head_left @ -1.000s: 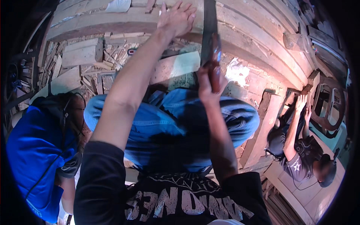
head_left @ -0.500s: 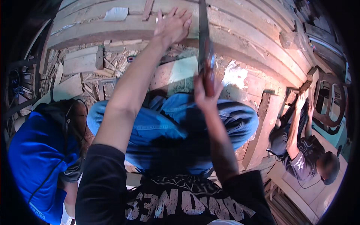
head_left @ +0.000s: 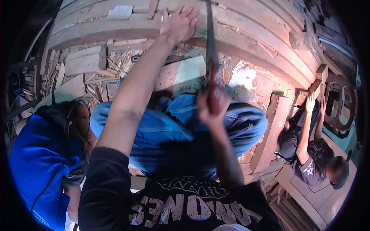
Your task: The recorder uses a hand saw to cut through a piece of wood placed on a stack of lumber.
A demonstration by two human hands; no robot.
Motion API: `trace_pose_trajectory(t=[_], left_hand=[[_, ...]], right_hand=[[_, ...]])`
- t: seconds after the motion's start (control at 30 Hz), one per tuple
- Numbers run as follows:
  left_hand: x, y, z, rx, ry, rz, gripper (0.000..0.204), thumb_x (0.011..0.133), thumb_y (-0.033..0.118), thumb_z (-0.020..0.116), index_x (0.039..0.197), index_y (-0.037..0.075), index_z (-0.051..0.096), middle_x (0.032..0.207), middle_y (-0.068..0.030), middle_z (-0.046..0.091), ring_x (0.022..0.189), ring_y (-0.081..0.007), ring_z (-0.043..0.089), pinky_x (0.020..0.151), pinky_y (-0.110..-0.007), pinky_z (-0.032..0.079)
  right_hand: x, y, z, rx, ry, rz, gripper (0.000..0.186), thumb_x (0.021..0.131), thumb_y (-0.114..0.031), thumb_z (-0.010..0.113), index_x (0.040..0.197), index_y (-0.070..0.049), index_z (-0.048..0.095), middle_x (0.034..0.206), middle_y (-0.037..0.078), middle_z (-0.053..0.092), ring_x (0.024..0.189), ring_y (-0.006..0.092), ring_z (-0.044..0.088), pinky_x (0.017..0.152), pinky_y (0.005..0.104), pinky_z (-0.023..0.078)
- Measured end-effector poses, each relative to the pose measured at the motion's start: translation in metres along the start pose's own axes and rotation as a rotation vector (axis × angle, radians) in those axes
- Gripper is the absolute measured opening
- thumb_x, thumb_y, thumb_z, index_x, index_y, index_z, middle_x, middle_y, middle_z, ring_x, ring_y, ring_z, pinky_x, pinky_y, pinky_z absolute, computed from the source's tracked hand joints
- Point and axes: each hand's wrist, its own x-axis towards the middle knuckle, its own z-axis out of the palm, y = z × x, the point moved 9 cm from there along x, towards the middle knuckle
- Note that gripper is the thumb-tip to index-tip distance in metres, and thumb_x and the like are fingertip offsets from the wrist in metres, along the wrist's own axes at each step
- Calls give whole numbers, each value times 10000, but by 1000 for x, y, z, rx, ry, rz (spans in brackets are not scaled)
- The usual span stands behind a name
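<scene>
My right hand (head_left: 212,107) is wrapped round the reddish-brown handle of a handsaw (head_left: 210,38), low in front of my knees. The dark blade points away from me and crosses the long wooden beam (head_left: 131,31); the top edge of the view cuts off its far end. To the left of the blade, my left hand (head_left: 179,25) lies on the beam with its fingers stretched out and holds nothing. Motion blurs the saw handle and the right fingers somewhat. Where the teeth meet the wood cannot be made out.
Wood blocks (head_left: 85,61), chips and a flat board (head_left: 181,72) lie before my knees, beside crumpled white material (head_left: 242,75). A person in blue (head_left: 38,161) is close on my left. Another person (head_left: 316,161) works at the right, beyond a thick timber (head_left: 269,133).
My right hand has drawn the handsaw back toward my body, and the handle now sits nearer my lap. The left hand stays in nearly the same place on the beam.
</scene>
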Motion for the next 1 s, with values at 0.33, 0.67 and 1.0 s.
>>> trace_pose_trajectory(t=[0.33,0.67,1.0], left_hand=[[12,12,-20,65,36,56,443,994,396,293,1366,250,485,1470,20,405,1387,-206,319,1101,-631,193],[5,9,-14,13,129,84,440,987,395,321,1379,253,464,1451,17,429,1376,-208,337,1086,-617,209],[6,7,-13,-220,172,100,407,943,323,420,1280,148,568,1379,-88,504,1305,-317,425,1081,-627,222]], right_hand=[[33,28,-1,256,-60,162,99,797,-65,619,766,-15,540,648,3,511,548,61,458,493,257,393],[-15,22,-7,157,27,-47,243,770,-88,763,705,-27,537,595,10,490,527,69,435,506,229,386],[-28,49,3,360,15,32,149,789,-38,729,737,13,598,666,30,604,594,76,532,568,227,434]])
